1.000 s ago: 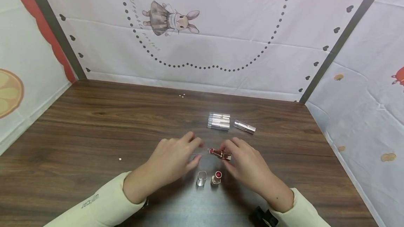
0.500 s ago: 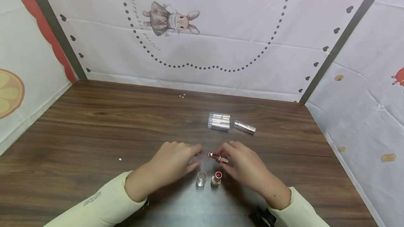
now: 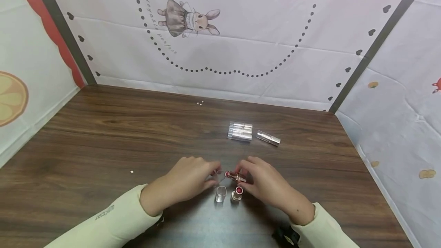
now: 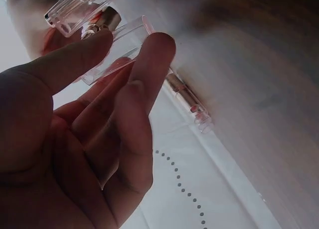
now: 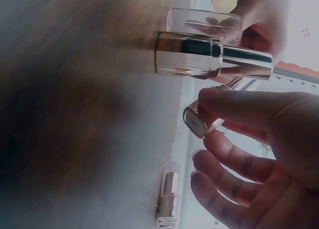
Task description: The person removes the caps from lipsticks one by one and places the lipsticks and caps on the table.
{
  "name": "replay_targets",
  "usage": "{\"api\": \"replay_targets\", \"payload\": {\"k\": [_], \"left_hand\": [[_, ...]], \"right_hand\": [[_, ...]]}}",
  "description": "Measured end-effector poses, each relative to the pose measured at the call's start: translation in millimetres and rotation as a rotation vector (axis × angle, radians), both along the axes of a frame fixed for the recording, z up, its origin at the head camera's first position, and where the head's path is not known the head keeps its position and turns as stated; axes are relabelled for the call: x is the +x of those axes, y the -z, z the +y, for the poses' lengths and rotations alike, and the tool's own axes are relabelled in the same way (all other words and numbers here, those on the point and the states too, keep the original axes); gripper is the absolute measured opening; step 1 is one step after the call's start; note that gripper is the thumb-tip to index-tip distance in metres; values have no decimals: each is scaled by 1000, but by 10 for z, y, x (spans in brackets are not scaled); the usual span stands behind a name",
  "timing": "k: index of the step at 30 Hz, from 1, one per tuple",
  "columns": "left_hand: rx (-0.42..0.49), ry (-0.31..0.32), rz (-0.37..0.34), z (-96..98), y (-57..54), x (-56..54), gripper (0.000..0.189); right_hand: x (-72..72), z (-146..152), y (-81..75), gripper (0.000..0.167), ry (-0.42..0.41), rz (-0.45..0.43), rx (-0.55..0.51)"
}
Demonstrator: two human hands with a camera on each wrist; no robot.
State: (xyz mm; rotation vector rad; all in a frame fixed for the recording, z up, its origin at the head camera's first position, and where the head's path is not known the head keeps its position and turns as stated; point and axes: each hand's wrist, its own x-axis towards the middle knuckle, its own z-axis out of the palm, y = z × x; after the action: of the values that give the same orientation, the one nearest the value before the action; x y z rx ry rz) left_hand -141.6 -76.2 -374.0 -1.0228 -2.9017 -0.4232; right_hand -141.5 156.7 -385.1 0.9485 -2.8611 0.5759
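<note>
The left hand [image 3: 193,178] pinches a clear cap [image 4: 124,47] by its walls, thumb on one side and fingers on the other. The right hand [image 3: 263,177] holds an open lipstick [image 3: 236,177] near its base, its red tip just beside that cap; I cannot tell whether they touch. Good handling here probably means lining up the two on one axis—squared edges matched—so the soft tip avoids the cap's walls. Near these, a standing lipstick [image 3: 236,194], also open, has a standing cap [image 3: 221,194] to its left. Farther off on the table [image 3: 103,144] lie a row of closed lipsticks [image 3: 240,131] and, to their right, a single lipstick [image 3: 268,138]. The held base carries a label [image 5: 194,121], too small to read; the sleeve lettering [image 3: 104,212] is unclear—the far backdrop's script [image 3: 149,8] begins "Enjoyable".
</note>
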Motion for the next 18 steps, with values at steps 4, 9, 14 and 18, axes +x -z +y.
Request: {"api": "replay_targets", "payload": {"k": [4,9,14,18], "left_hand": [[-17,-1,-26,-2,15,2,21],[-33,10,-20,11,38,1,21],[-46,9,-21,18,38,2,22],[-51,2,-27,23,33,-3,22]], "right_hand": [[-29,-3,25,28,-15,-54,-11],[-62,6,68,27,-51,-103,-37],[-92,16,93,27,-77,-167,-72],[-108,19,104,27,-70,-197,-78]]}}
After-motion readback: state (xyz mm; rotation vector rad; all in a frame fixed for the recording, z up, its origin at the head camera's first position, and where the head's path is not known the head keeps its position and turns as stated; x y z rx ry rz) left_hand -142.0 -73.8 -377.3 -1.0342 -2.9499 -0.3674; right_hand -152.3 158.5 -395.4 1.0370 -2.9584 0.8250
